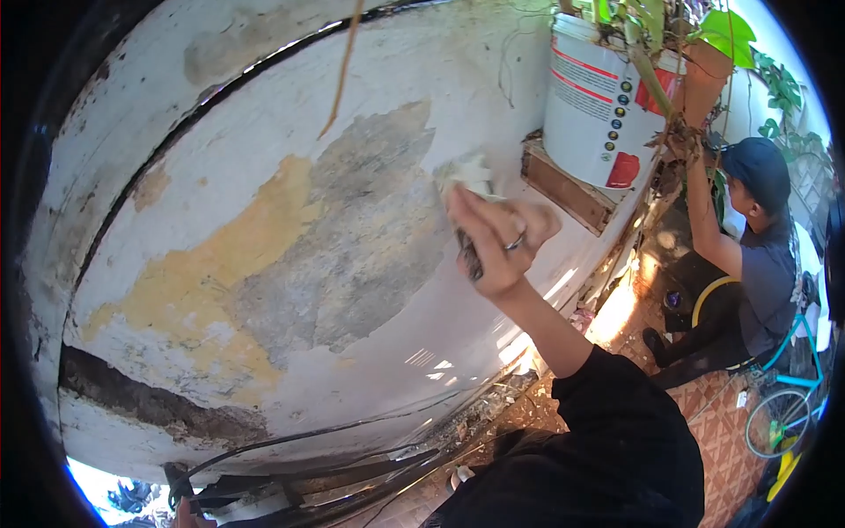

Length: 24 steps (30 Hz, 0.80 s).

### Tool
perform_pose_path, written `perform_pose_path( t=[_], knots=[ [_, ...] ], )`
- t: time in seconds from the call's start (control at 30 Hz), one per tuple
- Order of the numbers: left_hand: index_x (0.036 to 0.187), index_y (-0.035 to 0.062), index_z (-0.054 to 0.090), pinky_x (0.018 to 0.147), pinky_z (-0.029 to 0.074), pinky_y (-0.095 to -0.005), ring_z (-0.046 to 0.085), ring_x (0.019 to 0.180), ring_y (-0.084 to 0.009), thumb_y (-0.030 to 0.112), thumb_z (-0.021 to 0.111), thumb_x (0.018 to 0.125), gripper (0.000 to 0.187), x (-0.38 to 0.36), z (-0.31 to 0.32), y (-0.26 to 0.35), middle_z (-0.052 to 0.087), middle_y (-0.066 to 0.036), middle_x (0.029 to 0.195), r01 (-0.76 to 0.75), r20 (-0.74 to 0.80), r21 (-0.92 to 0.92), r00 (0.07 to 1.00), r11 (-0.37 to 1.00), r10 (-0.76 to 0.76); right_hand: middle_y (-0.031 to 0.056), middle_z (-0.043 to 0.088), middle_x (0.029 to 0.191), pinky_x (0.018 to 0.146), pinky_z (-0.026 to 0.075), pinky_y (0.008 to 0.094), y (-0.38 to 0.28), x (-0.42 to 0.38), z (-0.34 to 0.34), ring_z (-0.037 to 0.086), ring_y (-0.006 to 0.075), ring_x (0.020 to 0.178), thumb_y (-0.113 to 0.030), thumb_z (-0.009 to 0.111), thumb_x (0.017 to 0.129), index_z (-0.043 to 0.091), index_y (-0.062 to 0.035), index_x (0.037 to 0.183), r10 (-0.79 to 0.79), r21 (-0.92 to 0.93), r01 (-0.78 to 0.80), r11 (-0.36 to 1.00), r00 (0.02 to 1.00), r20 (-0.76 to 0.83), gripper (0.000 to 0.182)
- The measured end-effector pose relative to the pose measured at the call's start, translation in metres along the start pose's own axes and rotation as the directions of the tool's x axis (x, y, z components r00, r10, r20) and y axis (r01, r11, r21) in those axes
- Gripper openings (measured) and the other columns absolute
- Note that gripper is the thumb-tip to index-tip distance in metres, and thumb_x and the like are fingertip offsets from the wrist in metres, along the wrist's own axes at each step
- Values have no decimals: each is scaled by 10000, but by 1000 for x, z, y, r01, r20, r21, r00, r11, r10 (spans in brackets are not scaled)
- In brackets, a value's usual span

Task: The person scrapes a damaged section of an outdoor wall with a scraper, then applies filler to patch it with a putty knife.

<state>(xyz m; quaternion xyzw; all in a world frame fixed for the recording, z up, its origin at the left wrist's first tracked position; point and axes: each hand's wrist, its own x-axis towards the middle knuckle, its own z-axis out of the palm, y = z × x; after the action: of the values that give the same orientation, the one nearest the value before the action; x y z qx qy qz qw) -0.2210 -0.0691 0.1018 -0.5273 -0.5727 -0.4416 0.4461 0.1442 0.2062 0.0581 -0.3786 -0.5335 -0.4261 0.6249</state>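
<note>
My right hand (pixel 502 233), with a ring on one finger, is closed around what looks like a scraper (pixel 473 172). Its dark handle end shows below the fingers, and the pale, blurred front part meets the wall. This old white wall (pixel 387 352) has a large grey bare patch (pixel 352 238) and a yellowish patch (pixel 220 255) beside the hand. At the bottom left edge, part of my left hand (pixel 189 517) appears closed at a dark upright piece; most of it is cut off.
A white bucket (pixel 585 106) with a plant stands on a wooden ledge (pixel 568 189). Another person (pixel 766 255) in a dark cap crouches at right, an arm raised to the plants. Dark cables (pixel 326 431) run along the wall's foot. A turquoise bicycle (pixel 792 378) stands on the tiles.
</note>
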Motion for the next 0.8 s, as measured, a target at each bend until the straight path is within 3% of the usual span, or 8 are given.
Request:
perform_pose_path(
  t=[0.1,0.37,0.5,0.57,0.63,0.7,0.73,0.8],
  knots=[
    [785,-54,654,524,372,-335,449,582,-188,249,664,891,321,-6,0,-5,491,-78,607,36,7,-43,999,998,-36,-11,685,1045,852,300,319,6,54,3,477,167,874,-15,571,687,699,-95,1079,47,2,-47,999,998,-35,419],
    [910,-26,708,520,393,-333,482,591,-187,298,590,933,346,-1,-2,3,626,-102,701,47,27,3,999,999,-47,48,681,1050,902,326,324,6,70,-29,535,193,911,101,576,645,687,-63,1097,71,99,-83,992,990,118,493],
    [929,-17,717,521,401,-322,499,586,-185,318,559,952,371,5,-6,7,704,-114,833,-10,91,24,996,1000,7,124,628,1148,926,416,349,-4,35,-76,572,266,1058,119,560,750,672,-56,1131,285,477,-471,742,866,411,435],
    [925,-18,719,516,397,-318,504,582,-179,329,554,954,385,6,-3,17,707,-109,840,33,75,-14,997,999,-32,138,611,1179,933,441,316,-6,4,-105,591,256,1052,81,543,848,636,-36,1181,331,516,-701,493,699,633,365],
    [921,-18,720,512,394,-313,509,578,-172,340,549,957,398,7,-1,18,711,-105,846,76,60,-49,996,996,-73,119,616,1180,913,474,318,8,-43,-133,612,260,1056,9,546,903,596,-19,1221,280,281,-957,-76,250,927,323],
    [910,-23,721,480,374,-300,516,568,-152,350,541,961,418,7,-4,14,716,-106,861,12,92,23,996,1000,-14,113,617,1190,872,515,339,25,-94,-153,626,259,1049,-47,548,928,556,-5,1259,58,-117,-786,-607,-191,980,333],
    [910,-23,721,480,374,-300,516,568,-152,350,541,961,418,8,-5,14,716,-106,861,10,104,23,995,1000,-12,99,641,1165,861,529,329,27,-123,-159,637,214,1017,-92,566,932,595,-5,1212,196,-248,-926,-284,-310,930,295],
    [911,-14,727,445,349,-290,498,557,-137,346,552,956,402,11,-3,12,712,-91,829,-36,98,-7,995,999,36,76,674,1085,848,523,287,39,-183,-170,645,177,974,-101,598,918,642,-22,1149,310,-325,-797,509,-183,933,248]
  ],
)
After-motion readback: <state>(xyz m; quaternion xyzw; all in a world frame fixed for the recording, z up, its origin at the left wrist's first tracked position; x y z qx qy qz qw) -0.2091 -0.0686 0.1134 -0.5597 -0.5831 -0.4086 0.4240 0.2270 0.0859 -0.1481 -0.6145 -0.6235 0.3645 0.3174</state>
